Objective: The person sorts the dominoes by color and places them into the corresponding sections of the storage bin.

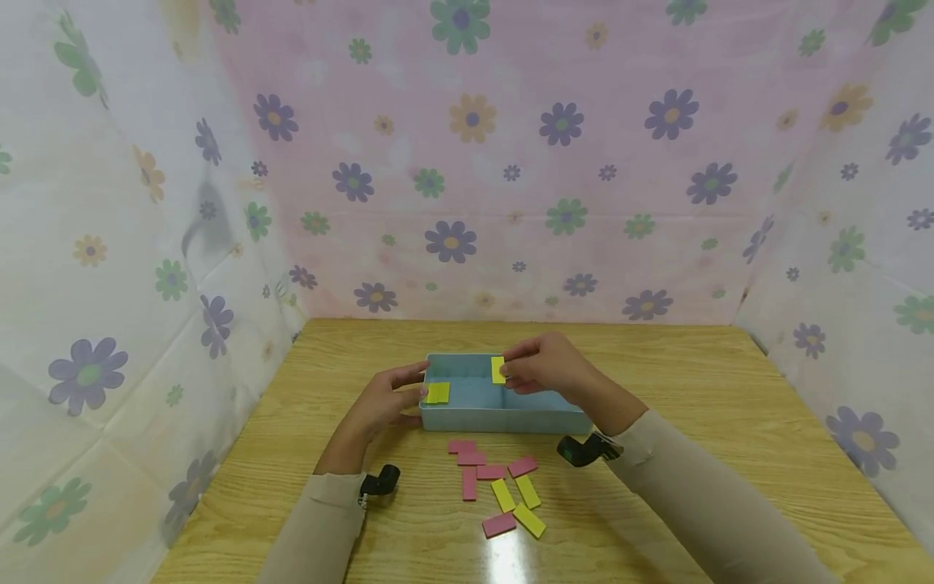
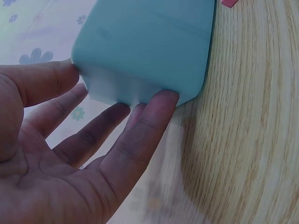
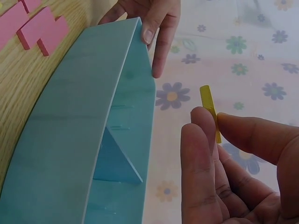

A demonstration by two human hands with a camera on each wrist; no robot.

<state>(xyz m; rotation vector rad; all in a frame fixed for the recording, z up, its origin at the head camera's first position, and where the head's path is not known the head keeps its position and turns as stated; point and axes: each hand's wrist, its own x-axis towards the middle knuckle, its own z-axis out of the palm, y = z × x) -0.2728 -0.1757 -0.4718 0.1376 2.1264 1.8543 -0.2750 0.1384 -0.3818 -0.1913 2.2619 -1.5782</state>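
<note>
A blue open-topped box [image 1: 467, 420] stands on the table, with an upright divider [image 3: 117, 161] inside. My left hand [image 1: 383, 401] is at its left end; in the left wrist view the spread, fairly straight fingers touch the end wall with their tips. Over the box, near the divider, my right hand [image 1: 550, 369] pinches a yellow tile [image 1: 498, 370] between thumb and fingertips. The right wrist view shows this tile edge-on, held apart from the box. Inside the left compartment, yellow tiles [image 1: 438, 393] lie at the left end.
In front of the box lie several pink tiles [image 1: 491, 472], some touching, and yellow tiles [image 1: 529, 521] among them. The wooden table [image 1: 657, 470] reaches back to a flowered cloth [image 1: 511, 268], which also hangs at both sides.
</note>
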